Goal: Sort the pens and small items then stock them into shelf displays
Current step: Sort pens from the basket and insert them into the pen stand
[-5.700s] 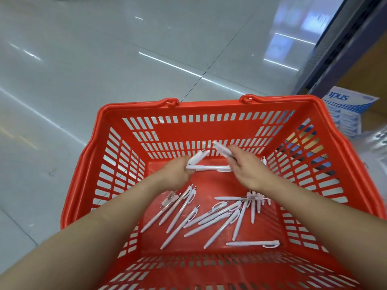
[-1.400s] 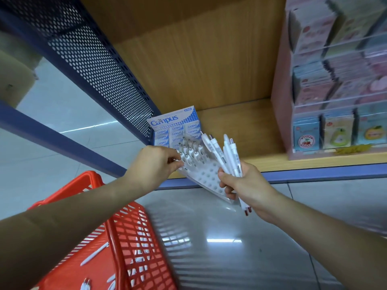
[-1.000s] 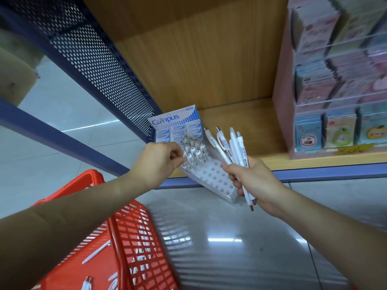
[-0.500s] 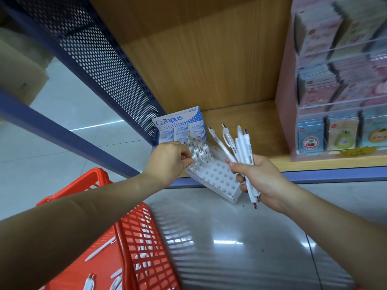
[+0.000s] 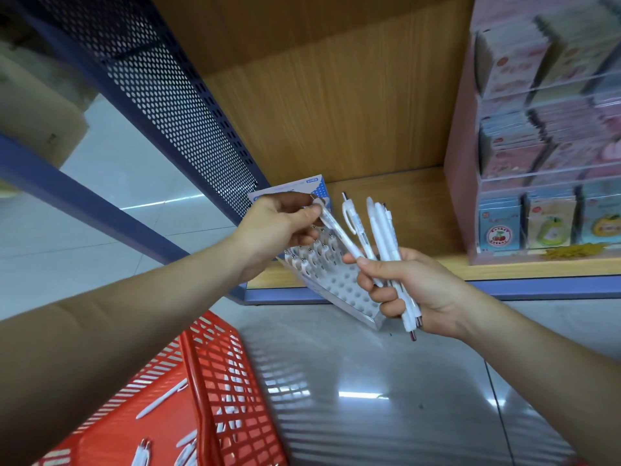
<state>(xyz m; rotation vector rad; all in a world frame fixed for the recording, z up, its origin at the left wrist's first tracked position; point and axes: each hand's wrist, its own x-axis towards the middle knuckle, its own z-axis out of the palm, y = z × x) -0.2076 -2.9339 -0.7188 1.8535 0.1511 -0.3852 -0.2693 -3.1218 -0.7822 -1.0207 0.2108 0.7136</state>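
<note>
The left hand [image 5: 279,227] pinches the top of one white pen [image 5: 339,233], whose lower end meets the right hand [image 5: 413,290], closed round a fan of pens [image 5: 379,230]. Behind them a holed rack [image 5: 346,290] tilts on the shelf [image 5: 420,210] edge, its back rows filled. A blue box [image 5: 317,183] sits behind the left hand, and a red basket [image 5: 218,364] stands below.
</note>
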